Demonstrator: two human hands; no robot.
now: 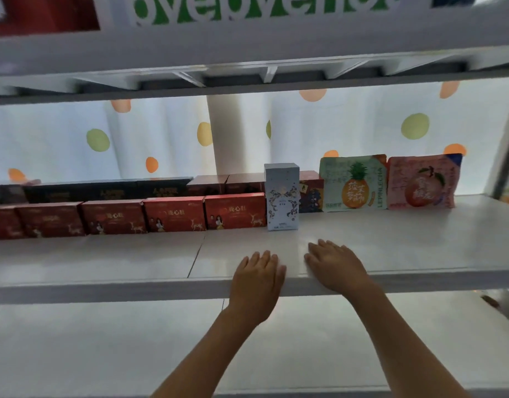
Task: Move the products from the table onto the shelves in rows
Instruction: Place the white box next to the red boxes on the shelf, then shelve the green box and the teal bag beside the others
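On the white shelf (104,262) a row of red boxes (175,214) runs from the left edge to the middle. A tall pale blue box (282,196) stands upright at the row's right end. Behind it are dark boxes (109,192), a pineapple pouch (353,183) and a peach pouch (422,182) leaning at the back right. My left hand (257,278) and my right hand (332,265) lie flat, fingers straight, over the shelf's front edge, just in front of the blue box. Neither hand holds anything.
A lower white shelf (104,340) sits beneath my arms. Overhead is another shelf board with a sign in green letters (247,10). A white dotted curtain (75,139) hangs behind. Bare shelf surface lies to the right of my hands.
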